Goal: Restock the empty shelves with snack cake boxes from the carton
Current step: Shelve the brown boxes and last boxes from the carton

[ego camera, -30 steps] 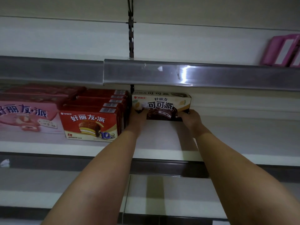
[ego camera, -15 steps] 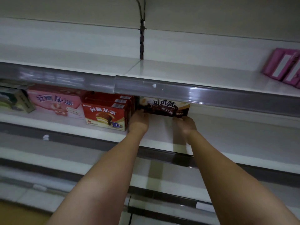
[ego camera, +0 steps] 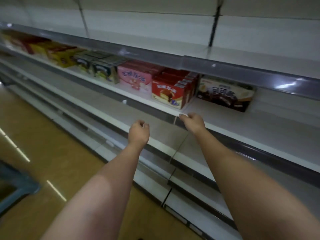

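So the dark brown cardboard snack cake box [ego camera: 225,94] sits on the white metal shelf [ego camera: 259,129] up around 1 o'clock, right beside the red cardboard boxes [ego camera: 173,90], with left hand [ego camera: 139,132] and right hand [ego camera: 194,122] both loosely curled, each grip holding nothing.

Cocoa pie box [ego camera: 225,94] on shelf [ego camera: 242,125], right of pie box row [ego camera: 170,90]; both hands before shelf edge.
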`<state>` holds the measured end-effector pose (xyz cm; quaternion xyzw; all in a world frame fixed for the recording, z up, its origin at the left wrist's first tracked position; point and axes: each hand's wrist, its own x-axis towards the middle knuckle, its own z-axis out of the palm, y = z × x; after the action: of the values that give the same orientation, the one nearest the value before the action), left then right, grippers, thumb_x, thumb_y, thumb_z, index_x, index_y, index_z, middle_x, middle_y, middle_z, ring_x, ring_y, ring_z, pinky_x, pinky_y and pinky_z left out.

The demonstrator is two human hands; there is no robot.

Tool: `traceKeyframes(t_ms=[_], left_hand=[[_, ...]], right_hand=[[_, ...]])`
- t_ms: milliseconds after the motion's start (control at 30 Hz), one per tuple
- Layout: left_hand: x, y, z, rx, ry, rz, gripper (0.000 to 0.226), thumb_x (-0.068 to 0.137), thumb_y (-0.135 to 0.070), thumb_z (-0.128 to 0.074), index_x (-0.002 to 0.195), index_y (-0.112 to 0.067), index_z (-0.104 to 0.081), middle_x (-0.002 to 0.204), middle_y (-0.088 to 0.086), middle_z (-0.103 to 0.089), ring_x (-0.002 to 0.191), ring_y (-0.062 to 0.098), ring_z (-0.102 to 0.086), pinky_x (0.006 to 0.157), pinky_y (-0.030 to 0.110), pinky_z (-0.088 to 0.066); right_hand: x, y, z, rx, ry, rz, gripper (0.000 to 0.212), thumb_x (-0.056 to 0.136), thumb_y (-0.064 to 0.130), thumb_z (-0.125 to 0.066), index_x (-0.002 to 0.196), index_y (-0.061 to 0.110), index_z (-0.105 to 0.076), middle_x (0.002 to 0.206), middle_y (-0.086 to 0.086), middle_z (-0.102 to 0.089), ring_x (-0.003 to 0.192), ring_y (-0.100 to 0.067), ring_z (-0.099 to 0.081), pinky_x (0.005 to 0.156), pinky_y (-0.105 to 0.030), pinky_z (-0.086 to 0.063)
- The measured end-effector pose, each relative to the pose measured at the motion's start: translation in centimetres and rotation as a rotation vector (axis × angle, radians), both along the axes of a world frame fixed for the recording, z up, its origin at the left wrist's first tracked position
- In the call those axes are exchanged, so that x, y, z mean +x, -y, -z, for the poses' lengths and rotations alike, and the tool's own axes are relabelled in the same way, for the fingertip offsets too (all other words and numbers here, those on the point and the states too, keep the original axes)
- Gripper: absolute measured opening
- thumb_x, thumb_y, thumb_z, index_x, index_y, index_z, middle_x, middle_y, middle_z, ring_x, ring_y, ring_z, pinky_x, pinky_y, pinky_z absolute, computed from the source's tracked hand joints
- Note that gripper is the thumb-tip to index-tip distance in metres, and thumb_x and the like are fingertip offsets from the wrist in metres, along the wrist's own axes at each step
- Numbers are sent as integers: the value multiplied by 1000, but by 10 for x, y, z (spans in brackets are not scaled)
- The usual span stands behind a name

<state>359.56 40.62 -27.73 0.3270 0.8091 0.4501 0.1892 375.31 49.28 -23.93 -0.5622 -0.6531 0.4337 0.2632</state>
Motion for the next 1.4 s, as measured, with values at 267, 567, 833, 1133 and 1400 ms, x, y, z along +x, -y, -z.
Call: traceKeyframes(t_ms=[267,567,833,1133,1400], left_hand=[[-118,139,54,-116,161,-375,25,97,-22,-50,112,-4,-60,113,19,-64,102,35,-59,87,38,-47],[-256,296,91,-238,256,-628,34,94,-21,-54,122,-3,-59,124,15,-60,114,34,-54,96,35,-43],[-360,408,99,-366,207,-755,35,97,-29,-50,127,-13,-54,130,8,-56,116,31,-54,94,35,-43],[-457,457,106,-370,219,-903,31,98,-26,-50,126,-13,-53,125,8,-57,109,25,-55,87,33,-44],[-589,437,95,-343,204,-1023,32,98,-26,-49,127,-11,-52,127,10,-56,113,27,-54,86,32,-44]], right_hand=[[-111,91,54,-143,101,-288,64,93,39,-56,143,5,-37,149,-15,-38,135,-31,-38,112,-38,-31],[-272,201,95,-226,275,-585,67,93,43,-54,145,6,-36,149,-14,-38,134,-32,-39,108,-40,-34],[-424,298,112,-144,395,-895,70,94,44,-53,149,10,-27,154,-10,-30,139,-29,-32,113,-39,-30],[-567,338,127,-123,417,-1081,70,93,44,-54,150,12,-27,153,-9,-31,139,-29,-33,110,-39,-33],[-730,314,120,-73,372,-1195,70,94,43,-53,150,10,-26,153,-10,-32,137,-29,-35,107,-38,-34]])
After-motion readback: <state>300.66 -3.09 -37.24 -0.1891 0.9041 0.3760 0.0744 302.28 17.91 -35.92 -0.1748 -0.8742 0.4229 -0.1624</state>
